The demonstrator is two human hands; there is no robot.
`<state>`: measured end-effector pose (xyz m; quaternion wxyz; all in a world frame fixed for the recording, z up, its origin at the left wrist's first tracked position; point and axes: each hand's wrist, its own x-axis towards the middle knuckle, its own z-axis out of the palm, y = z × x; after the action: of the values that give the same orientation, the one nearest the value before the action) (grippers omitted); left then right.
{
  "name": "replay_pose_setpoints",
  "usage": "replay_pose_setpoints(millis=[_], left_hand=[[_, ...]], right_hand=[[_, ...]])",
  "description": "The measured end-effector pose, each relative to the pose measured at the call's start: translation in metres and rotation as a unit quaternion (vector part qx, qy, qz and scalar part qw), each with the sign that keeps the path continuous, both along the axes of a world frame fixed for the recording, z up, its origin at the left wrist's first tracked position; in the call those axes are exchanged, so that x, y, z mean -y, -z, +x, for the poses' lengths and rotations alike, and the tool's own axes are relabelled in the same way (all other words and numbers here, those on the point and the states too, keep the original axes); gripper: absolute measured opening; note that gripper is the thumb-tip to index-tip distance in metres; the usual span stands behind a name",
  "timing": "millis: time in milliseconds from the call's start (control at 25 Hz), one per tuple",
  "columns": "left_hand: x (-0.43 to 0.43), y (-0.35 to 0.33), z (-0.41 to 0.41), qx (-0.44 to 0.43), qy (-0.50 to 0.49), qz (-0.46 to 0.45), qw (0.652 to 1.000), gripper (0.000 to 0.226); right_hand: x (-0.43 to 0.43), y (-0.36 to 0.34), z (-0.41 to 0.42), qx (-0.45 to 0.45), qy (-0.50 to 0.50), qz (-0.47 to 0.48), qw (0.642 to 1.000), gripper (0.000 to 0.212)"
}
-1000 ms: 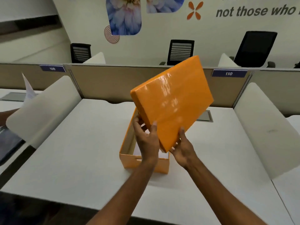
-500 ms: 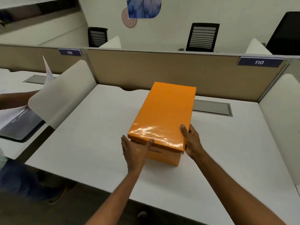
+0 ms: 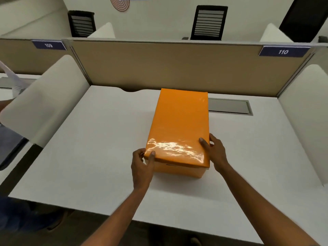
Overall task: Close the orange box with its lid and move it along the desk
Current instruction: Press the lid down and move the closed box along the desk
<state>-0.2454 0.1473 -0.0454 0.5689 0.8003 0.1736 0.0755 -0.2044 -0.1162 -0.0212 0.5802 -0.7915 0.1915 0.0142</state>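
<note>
Two hands clamp the near corners of the orange box (image 3: 179,167), its lid (image 3: 180,126) seated on top. Left hand (image 3: 142,166) grips the near-left corner, thumb on the lid; right hand (image 3: 215,151) presses the right side, thumb on top. Both forearms reach forward over the white worktop (image 3: 99,148), where the box rests.

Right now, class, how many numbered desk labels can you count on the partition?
2. Label 109 sits at the far left of the partition top; label 110 sits at the far right. Others may lie outside the view.

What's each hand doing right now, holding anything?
Left hand: closed on the near-left corner of the lid.
Right hand: fingers closed on the lid's near-right edge.
</note>
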Motion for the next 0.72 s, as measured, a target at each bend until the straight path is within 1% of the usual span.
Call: replay_pose_setpoints(millis=[160,280,360,480,560,600,640,720], left_hand=[[-0.023,0.004,0.013,-0.024,0.046,-0.043,0.998,0.035],[-0.032,0.008,0.018,-0.049,0.077,-0.087,0.992,0.036],[-0.037,0.009,0.024,-0.084,0.106,-0.13,0.982,0.046],[-0.046,0.007,0.047,-0.141,0.156,-0.142,0.967,0.062],[-0.049,0.001,0.074,-0.17,0.168,-0.128,0.963,0.068],[-0.048,-0.003,0.092,-0.166,0.168,-0.105,0.966,0.069],[-0.045,-0.009,0.111,-0.15,0.168,-0.073,0.972,0.07],[-0.033,-0.02,0.159,-0.091,0.181,0.015,0.979,0.076]], right_hand=[[-0.017,0.014,-0.005,0.016,0.027,-0.034,0.999,0.048],[-0.022,0.016,0.001,0.019,0.037,-0.049,0.998,0.042],[-0.021,0.014,0.006,-0.005,0.046,-0.051,0.998,0.043],[-0.016,0.01,0.02,-0.059,0.064,-0.033,0.996,0.05],[-0.011,0.001,0.035,-0.087,0.075,-0.025,0.993,0.064],[-0.008,-0.005,0.045,-0.09,0.074,-0.034,0.993,0.071],[-0.005,-0.011,0.058,-0.083,0.067,-0.053,0.993,0.076],[0.002,-0.022,0.091,-0.041,0.039,-0.117,0.992,0.076]])
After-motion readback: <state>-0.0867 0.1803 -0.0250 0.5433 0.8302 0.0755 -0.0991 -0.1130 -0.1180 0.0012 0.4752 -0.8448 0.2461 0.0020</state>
